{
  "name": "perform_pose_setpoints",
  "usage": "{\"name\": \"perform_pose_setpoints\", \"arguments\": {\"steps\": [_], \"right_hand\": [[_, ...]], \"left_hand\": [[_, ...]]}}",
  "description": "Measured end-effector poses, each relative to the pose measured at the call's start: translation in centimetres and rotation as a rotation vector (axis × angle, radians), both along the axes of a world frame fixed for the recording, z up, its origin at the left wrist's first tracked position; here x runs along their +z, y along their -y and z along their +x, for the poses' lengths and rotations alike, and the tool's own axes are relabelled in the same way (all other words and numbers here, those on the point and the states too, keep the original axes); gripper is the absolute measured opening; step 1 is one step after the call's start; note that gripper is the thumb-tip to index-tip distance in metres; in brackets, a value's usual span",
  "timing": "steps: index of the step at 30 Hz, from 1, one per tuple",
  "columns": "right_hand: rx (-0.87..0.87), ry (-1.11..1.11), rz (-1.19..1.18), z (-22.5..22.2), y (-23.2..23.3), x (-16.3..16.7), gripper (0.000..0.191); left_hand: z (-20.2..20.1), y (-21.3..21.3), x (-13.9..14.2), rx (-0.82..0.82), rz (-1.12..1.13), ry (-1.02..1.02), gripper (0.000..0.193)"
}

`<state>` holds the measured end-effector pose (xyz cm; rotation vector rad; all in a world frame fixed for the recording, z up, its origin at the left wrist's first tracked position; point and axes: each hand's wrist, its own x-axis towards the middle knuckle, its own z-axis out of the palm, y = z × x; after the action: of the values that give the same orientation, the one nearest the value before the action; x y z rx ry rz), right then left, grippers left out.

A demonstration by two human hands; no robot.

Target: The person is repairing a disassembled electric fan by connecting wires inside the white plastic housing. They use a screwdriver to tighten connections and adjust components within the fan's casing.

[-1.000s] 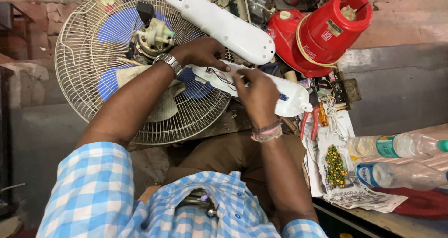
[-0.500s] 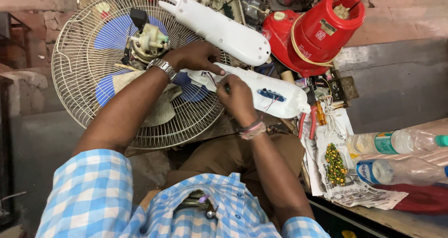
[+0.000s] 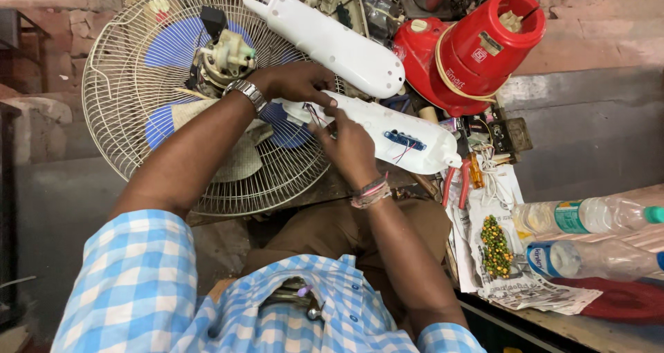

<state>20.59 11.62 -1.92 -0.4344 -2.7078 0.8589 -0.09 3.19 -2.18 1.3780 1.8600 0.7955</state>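
An open white plastic casing (image 3: 394,135), one half of a long fan housing, lies tilted across the person's lap and the edge of the fan guard (image 3: 138,69), its hollow side up, with a small blue part and thin red wires visible inside. The left hand (image 3: 294,83) rests on the near end of the casing, fingers curled over its rim and steadying it. The right hand (image 3: 349,149) is pinched narrowly at the same end, fingertips closed on something small among the wires; what exactly it grips cannot be told. The matching white cover (image 3: 332,41) lies just above, apart from the casing. Behind the left wrist sits the bare fan motor (image 3: 225,55) in front of the blue blades. To the right stand a red appliance (image 3: 477,48), two plastic bottles (image 3: 588,218) and newspaper (image 3: 512,284) bearing green and yellow bits. Judged from this pose, fine work here goes best with the casing held still and the wires drawn gently, not tugged.
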Motion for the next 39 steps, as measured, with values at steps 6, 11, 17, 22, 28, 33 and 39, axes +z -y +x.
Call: {"name": "perform_pose_setpoints", "arguments": {"steps": [6,11,17,22,28,33,39], "right_hand": [[-0.022,-0.054,0.3,0.0,1.7,-0.4,0.026],[-0.038,-0.173,0.319,0.3,2.6,-0.8,0.015],[-0.093,-0.084,0.283,-0.7,3.7,0.1,0.018],[-0.116,-0.016,-0.276,-0.6,2.7,0.8,0.023],[-0.099,-0.065,-0.427,-0.7,2.9,0.1,0.024],[-0.053,-0.117,-0.33,-0.2,2.6,-0.3,0.024],[-0.114,-0.076,-0.568,0.0,1.4,-1.1,0.025]], "left_hand": [[-0.2,0.8,1.2,-0.019,0.055,0.101,0.042],[-0.3,2.0,1.9,-0.023,0.133,0.182,0.039],[-0.6,1.8,1.8,-0.037,0.136,0.297,0.039],[-0.8,1.6,1.7,-0.051,0.098,0.16,0.041],[-0.4,0.7,1.0,-0.103,0.05,-0.02,0.049],[-0.6,0.6,1.0,-0.066,-0.048,-0.29,0.052],[0.0,0.8,1.1,-0.003,-0.026,-0.182,0.053]]}}
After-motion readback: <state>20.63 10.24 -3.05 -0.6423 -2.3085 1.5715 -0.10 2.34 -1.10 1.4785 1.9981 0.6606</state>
